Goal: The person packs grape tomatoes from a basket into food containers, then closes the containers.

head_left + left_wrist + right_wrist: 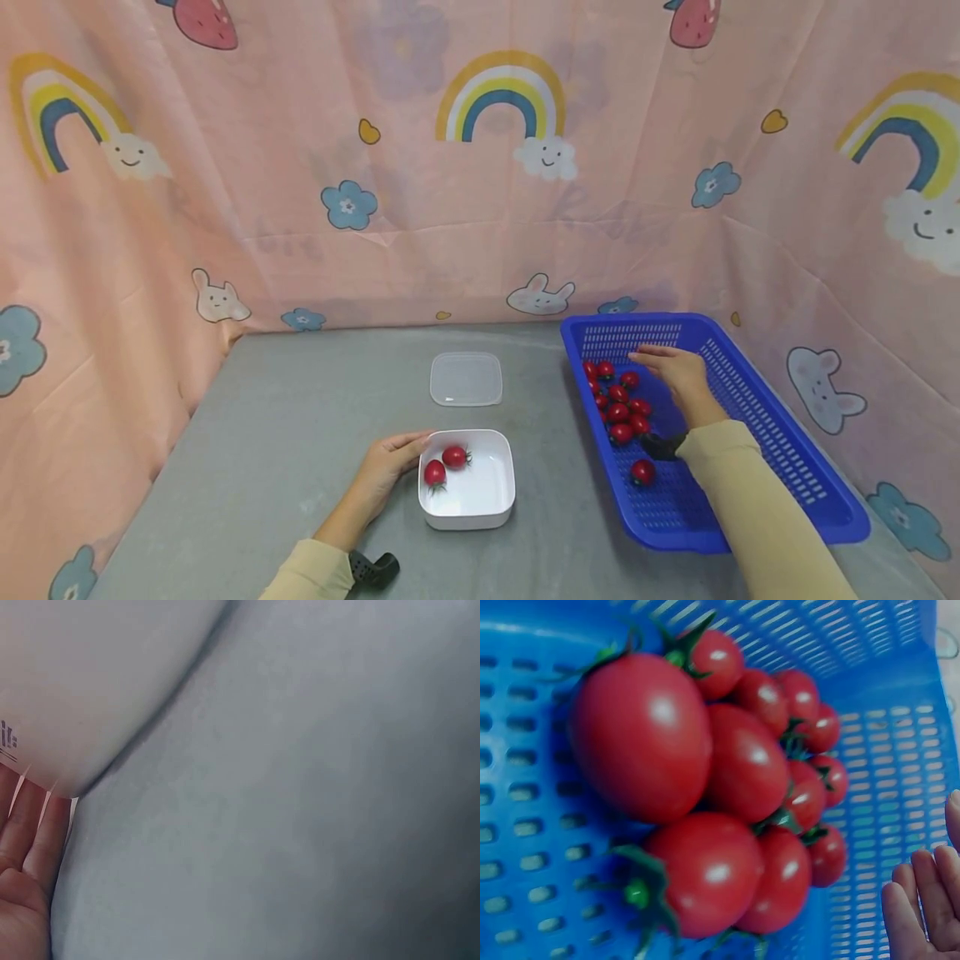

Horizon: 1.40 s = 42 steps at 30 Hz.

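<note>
A white square container (pixel 476 500) stands on the grey table with two cherry tomatoes (pixel 454 457) in its left part. My left hand (pixel 386 467) rests against the container's left side; in the left wrist view its fingers (pixel 46 836) lie nearly straight against the wall. Over the blue basket (pixel 780 442) my right hand (pixel 678 375) hovers with extended fingers, holding nothing. Several cherry tomatoes (pixel 618 413) cluster along the basket's left side, and one tomato (pixel 642 472) lies apart, nearer the front. The right wrist view shows the cluster (pixel 705 874) close up, green stems on, fingers at the right edge.
A translucent lid (pixel 466 379) lies flat behind the container. Patterned pink cloth (pixel 480 242) hangs behind the table and at both sides. The basket's raised rim (pixel 611 475) stands between container and tomatoes.
</note>
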### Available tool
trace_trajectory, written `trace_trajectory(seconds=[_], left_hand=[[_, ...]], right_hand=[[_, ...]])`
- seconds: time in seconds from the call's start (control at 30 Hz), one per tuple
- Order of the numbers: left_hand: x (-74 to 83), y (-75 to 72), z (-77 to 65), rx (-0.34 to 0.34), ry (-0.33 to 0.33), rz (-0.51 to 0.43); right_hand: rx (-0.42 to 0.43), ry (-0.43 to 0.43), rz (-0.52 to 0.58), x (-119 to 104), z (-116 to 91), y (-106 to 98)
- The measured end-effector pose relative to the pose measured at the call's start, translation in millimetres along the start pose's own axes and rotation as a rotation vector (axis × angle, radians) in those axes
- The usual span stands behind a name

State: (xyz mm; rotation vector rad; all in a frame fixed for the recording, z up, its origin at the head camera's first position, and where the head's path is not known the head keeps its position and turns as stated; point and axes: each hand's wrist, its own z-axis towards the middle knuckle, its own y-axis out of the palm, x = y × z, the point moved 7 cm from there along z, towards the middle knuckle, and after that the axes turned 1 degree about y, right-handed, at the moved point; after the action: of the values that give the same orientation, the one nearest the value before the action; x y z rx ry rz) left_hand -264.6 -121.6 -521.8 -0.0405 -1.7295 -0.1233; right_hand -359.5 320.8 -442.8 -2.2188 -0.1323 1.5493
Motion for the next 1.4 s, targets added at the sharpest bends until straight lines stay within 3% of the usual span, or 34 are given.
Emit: trace_trajectory(seconds=[0.6,0.83,1.03,1.27,1.4], left_hand=[[-0.5,-1.3,-2.2,-0.016,0.011,0.0],[-0.8,-0.8,-1.3,-0.01,0.002,-0.006],[-0.6,-0.1,0.4,-0.017,0.005,-0.015],[0.7,-1.2,-0.5,-0.017,0.026,0.021],[1.3,-1.4,-0.3,-0.012,0.027,0.018]], right_hand=[[-0.017,-0.026,-0.064,21.4,9.3,6.8],[0.016,-0.043,-0.197,21.2,9.1,9.2],[0.04,-0.067,-0.208,19.4,9.2,10.2],[0.072,-0.123,-0.306,18.6,12.3,10.5],[0.093,-0.113,-0.218,12.0,12.5,7.3]])
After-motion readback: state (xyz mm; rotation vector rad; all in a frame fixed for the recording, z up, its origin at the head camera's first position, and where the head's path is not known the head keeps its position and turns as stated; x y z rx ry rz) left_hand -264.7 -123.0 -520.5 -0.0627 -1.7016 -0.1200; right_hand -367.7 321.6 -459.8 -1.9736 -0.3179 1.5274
